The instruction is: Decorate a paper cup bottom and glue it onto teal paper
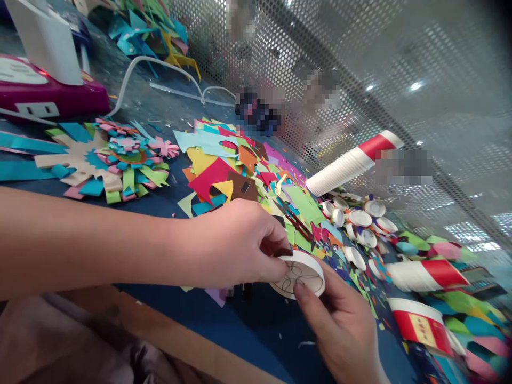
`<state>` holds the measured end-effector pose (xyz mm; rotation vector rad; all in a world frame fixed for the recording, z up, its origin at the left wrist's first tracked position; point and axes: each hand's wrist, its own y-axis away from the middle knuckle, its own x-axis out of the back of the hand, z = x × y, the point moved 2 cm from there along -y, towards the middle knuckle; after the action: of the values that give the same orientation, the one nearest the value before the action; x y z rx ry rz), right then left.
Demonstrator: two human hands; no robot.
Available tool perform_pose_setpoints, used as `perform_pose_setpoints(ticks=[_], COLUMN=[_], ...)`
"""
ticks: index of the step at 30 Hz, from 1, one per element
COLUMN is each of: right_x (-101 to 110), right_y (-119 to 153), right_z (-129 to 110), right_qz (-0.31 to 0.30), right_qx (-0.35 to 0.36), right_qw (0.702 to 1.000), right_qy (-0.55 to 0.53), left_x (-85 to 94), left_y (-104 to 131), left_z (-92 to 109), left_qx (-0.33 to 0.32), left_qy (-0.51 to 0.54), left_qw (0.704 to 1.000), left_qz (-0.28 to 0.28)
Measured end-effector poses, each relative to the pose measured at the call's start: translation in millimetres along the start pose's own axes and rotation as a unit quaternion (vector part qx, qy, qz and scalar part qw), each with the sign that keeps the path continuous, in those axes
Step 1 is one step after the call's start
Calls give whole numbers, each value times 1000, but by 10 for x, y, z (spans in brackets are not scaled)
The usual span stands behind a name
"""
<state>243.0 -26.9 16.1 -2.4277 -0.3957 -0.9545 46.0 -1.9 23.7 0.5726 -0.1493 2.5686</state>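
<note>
White paper forms the disc (299, 271), a shallow round with a raised rim and thin dark loops drawn on its flat face; it is held between both hands above the dark blue table (276, 341). The left hand (244, 242) reaches in nearly level, fingers curled, closed with thumb and fingertips on the rim. The right hand (348, 320) angles up from the lower right, part-closed, its thumb pressed on the drawn face and its fingers behind. Beyond lie flat, sharp-cornered paper scraps (212, 178) in many colours, a fringed paper flower (130, 154), small white-rimmed rounds (360, 217), a ridged, tilted cup stack (340, 168) and a glossy magenta power strip (60, 98).
</note>
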Motion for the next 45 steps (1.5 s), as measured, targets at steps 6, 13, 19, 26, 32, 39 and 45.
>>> perform_pose_setpoints(ticks=[6,13,19,26,32,39,45], right_x=[-24,-30,-34,-34,-52,-64,-54], right_y=[10,-1,25,42,45,44,33], right_z=[44,23,35,39,24,-5,44], right_qz=[-2,-1,-22,-20,-8,-9,3], right_qx=[-18,-24,-55,-64,-49,-34,-41], right_qw=[999,999,996,996,996,995,995], right_qy=[-26,-46,-64,-56,-79,-94,-92], left_x=[-37,-58,-44,-63,-77,-85,-58], left_y=[-24,-52,-31,-28,-21,-11,-3], left_z=[-47,-78,-30,-27,-57,-36,-35], left_qx=[-1,17,46,36,20,24,-6], left_qy=[66,93,74,76,103,101,72], left_qw=[998,996,996,996,994,994,997], left_qz=[-2,9,4,10,19,25,34])
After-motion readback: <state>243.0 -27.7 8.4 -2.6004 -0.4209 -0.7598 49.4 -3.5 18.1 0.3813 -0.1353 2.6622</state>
